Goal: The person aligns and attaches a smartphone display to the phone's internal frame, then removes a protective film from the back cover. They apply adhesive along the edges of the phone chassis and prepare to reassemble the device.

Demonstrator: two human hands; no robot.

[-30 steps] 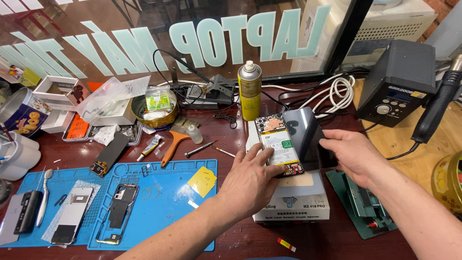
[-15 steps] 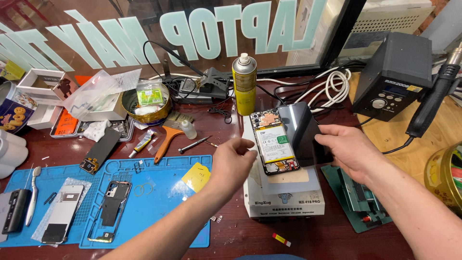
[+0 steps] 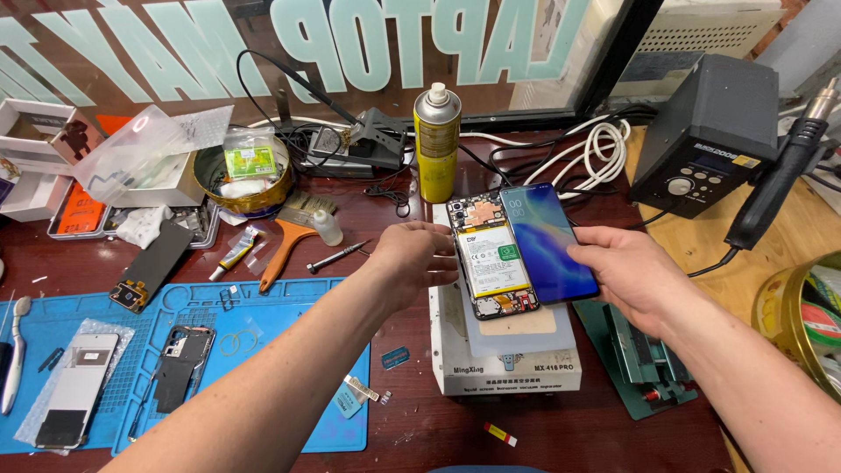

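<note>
Nearest me, my right hand [image 3: 632, 278] grips the detached phone screen [image 3: 548, 242] by its right edge, tilted up beside the opened phone body [image 3: 491, 256]. My left hand [image 3: 413, 261] touches that body's left side, fingers loosely curled, pinning it on the white heating pad [image 3: 504, 350]. Beyond stands a yellow spray can [image 3: 436, 142] on the worktop [image 3: 394, 201].

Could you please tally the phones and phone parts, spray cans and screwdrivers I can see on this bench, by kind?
Opened phone under the hands, battery showing, with its screen lifted: 1
Other phone bodies and panels: 3 (bare frame, wrapped panel, dark panel)
Spray cans: 1
Screwdrivers: 1
Total: 6
</note>
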